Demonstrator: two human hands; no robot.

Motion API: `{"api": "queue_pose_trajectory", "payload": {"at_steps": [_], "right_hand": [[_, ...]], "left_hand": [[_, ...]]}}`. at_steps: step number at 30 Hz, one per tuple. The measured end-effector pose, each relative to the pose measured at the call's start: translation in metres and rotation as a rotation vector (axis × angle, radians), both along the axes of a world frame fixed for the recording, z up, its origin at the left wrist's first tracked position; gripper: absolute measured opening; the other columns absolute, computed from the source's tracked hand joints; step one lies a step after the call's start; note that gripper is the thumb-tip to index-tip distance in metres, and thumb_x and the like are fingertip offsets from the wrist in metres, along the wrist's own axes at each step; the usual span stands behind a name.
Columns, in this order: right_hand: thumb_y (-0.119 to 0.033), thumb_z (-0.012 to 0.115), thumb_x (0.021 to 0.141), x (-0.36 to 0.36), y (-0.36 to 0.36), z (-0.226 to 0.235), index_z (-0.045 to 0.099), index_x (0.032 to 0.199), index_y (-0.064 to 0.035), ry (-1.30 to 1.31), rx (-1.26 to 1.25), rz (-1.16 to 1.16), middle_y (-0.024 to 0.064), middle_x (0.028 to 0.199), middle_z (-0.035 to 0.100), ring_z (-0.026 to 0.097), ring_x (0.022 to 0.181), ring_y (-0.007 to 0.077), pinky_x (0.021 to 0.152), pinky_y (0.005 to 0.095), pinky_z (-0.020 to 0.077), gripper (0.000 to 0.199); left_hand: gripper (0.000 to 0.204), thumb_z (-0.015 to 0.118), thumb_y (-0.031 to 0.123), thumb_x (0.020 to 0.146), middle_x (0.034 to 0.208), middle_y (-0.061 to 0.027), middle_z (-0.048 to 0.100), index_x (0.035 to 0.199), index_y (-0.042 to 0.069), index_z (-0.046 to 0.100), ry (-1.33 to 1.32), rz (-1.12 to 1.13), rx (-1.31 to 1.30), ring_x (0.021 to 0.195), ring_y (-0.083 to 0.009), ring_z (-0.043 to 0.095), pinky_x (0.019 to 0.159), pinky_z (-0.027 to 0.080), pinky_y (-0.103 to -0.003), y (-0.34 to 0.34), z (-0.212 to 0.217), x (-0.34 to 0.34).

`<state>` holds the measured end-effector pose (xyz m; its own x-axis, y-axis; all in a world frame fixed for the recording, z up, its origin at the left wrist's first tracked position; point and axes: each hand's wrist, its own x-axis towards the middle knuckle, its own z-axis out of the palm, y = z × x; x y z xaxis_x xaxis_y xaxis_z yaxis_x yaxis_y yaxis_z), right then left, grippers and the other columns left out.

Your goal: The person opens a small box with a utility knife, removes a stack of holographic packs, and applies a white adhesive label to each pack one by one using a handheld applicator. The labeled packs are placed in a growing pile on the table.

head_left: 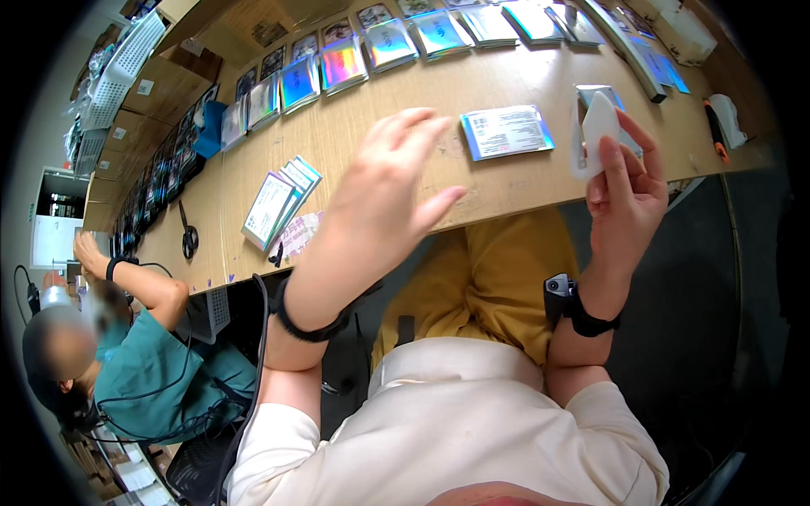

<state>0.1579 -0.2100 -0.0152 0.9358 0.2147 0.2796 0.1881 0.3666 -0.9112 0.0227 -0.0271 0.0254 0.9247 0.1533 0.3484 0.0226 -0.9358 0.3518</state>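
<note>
Across the upper half of the frame, a pale wooden worktop (413,190), edged at upper left by brown cartons (169,80) and white plastic baskets (126,67). Along its back, a curved row of shiny rainbow-foil packets (443,34). At the left of the frame, a co-worker in a teal top (156,379), seated at the same worktop.

Of the two hands, the left hand (380,185) slightly blurred at mid-frame, thumb well apart from the fingers, with nothing visible in its grasp. At right of centre, the right hand (629,190) closed in a pinch, thumb and fingers around a thin white piece (601,131), raised at the right of the frame. Behind that piece, a silvery sheet (604,89), mostly hidden; cannot tell whether held too or lying below.

Between the hands, flat on the worktop, a foil-edged packet (508,132), label up. At centre left, a small fan of packets (283,202); farther left, black scissors (189,240).

Step in hand, as a judgement: handling the white piece one-handed, left hand free. Next move probably calls for a steady pinch on the right and a light, flat touch from the left, without bending any foil.
</note>
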Motion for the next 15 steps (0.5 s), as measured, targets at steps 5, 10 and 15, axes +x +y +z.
{"api": "queue_pose_trajectory", "payload": {"at_steps": [5,10,15], "right_hand": [[-0.009,0.064,0.089,0.006,-0.015,-0.007,0.058,0.116,-0.0008,0.029,0.048,0.007,0.0112,0.078,0.069,0.047,0.045,0.003,0.039,0.0169,0.0326,0.028],[-0.008,0.063,0.089,0.014,-0.026,-0.014,0.057,0.116,-0.0003,0.064,0.093,0.027,0.0109,0.079,0.068,0.048,0.045,0.0043,0.039,0.0172,0.0339,0.028],[-0.007,0.063,0.089,0.018,-0.031,-0.018,0.058,0.116,-0.0009,0.095,0.095,0.038,0.0096,0.079,0.068,0.049,0.045,0.0047,0.039,0.0179,0.035,0.028]], "left_hand": [[0.051,0.074,0.015,0.075,0.122,-0.0212,0.055,0.117,-0.006,0.055,-0.037,-0.1,0.041,0.115,-0.0365,0.051,0.097,0.043,-0.039,-0.014,-0.034,0.065],[0.05,0.074,0.015,0.074,0.114,-0.0191,0.058,0.117,-0.003,0.056,0.139,-0.11,0.074,0.11,-0.0356,0.053,0.095,0.044,-0.039,-0.01,-0.037,0.086],[0.048,0.075,0.015,0.073,0.103,-0.0165,0.061,0.115,-0.002,0.058,0.218,-0.1,0.048,0.101,-0.0333,0.056,0.088,0.047,-0.039,-0.008,-0.036,0.093]]}}
